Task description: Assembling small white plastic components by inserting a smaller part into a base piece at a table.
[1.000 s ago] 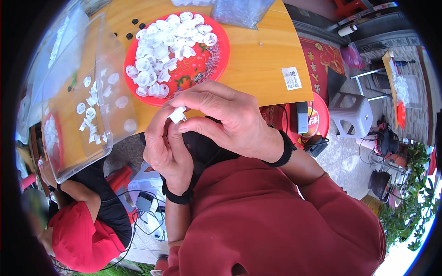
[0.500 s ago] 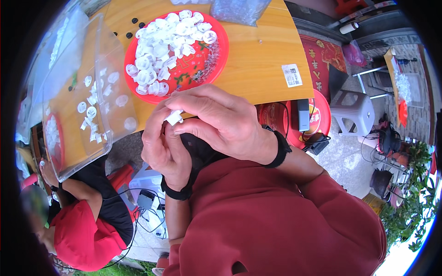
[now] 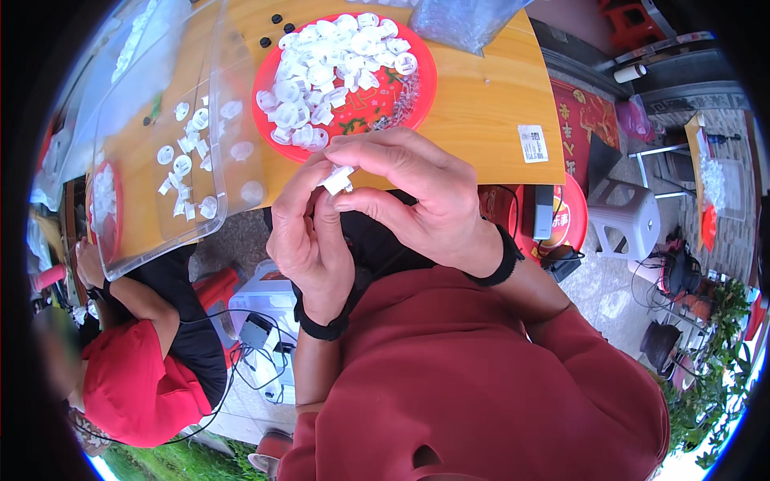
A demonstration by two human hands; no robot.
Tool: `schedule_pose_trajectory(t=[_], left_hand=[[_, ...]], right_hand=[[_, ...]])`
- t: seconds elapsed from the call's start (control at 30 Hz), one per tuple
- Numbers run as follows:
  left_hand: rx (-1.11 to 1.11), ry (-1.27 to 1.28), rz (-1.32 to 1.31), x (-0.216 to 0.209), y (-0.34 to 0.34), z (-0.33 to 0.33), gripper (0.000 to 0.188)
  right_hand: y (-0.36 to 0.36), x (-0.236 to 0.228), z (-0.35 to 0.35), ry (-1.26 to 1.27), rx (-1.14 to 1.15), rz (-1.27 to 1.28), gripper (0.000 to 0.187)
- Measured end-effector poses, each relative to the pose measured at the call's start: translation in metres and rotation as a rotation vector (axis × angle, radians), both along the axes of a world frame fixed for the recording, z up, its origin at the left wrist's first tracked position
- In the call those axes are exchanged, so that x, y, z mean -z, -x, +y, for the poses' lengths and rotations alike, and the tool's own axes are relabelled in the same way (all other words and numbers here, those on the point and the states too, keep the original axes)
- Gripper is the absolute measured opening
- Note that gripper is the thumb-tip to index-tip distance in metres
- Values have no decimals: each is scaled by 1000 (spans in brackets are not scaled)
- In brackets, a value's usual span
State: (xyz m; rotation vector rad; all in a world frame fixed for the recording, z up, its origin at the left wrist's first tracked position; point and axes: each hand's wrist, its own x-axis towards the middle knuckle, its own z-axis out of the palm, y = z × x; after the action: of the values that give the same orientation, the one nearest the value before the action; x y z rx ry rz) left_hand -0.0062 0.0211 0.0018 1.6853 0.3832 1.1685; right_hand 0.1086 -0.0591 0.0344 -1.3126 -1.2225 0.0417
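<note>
My left hand and my right hand meet over the near edge of the wooden table. Together they pinch a small white plastic piece between fingertips and thumbs. Just beyond the hands stands a red plate heaped with several white plastic rings and caps. Black bands sit on both wrists.
A clear plastic tray with several scattered white pieces lies left of the plate. A clear bag rests at the table's far side. A person in a red cap sits at lower left. A grey stool and red stool stand on the right.
Both hands have shifted slightly while turning the white piece between the fingers; it stays pinched in the same place above the table edge.
</note>
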Motion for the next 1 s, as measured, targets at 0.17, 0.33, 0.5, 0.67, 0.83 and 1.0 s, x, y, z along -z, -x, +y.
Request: schedule_pose_trajectory(t=[0.17,0.33,0.5,0.67,0.83,1.0], left_hand=[[7,-1,-25,-3,1,2,25],[-10,-65,62,-8,8,2,25],[-48,-124,112,-26,16,5,21],[-532,-97,110,-53,35,42,30],[-655,-205,218,-66,36,62,42],[-383,-40,-2,-51,31,23,28]], right_hand=[[2,-4,1,-11,11,-35,36],[9,-3,1,-3,-20,9,35],[-1,-18,-1,102,-103,39,47],[-73,1,9,390,287,-69,27],[-120,23,26,706,517,-379,23],[-126,41,49,787,562,-616,17]])
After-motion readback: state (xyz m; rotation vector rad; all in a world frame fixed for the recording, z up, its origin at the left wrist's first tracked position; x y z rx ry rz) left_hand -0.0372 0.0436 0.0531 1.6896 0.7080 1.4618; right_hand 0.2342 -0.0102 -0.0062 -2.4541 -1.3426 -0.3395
